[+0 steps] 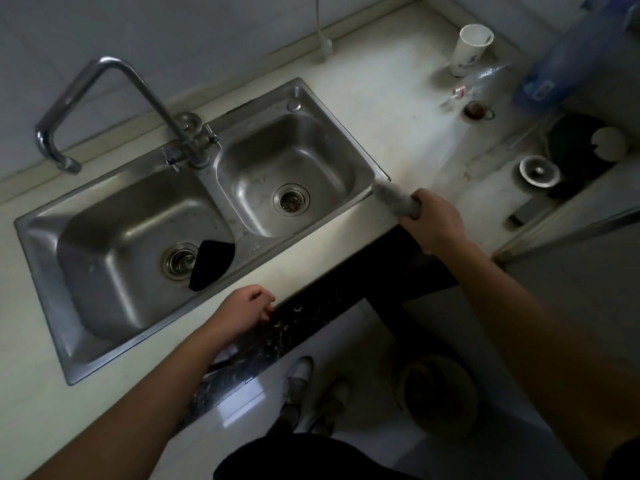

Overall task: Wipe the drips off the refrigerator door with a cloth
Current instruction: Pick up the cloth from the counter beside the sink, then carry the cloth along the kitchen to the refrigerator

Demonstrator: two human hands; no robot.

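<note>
Left hand (247, 308) rested at lower centre, fingers curled, empty, on the worktop (408, 109) edge. Right hand (434, 220), centre right, gripped the rolled grey cloth (393, 199) beside the sink (294, 174). Risk: cloth too dry, smearing drips; fridge not visible.

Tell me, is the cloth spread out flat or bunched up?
Bunched up. The gray cloth is rolled into a thick tube, gripped at one end by the right hand, with its other end reaching the sink corner.
</note>
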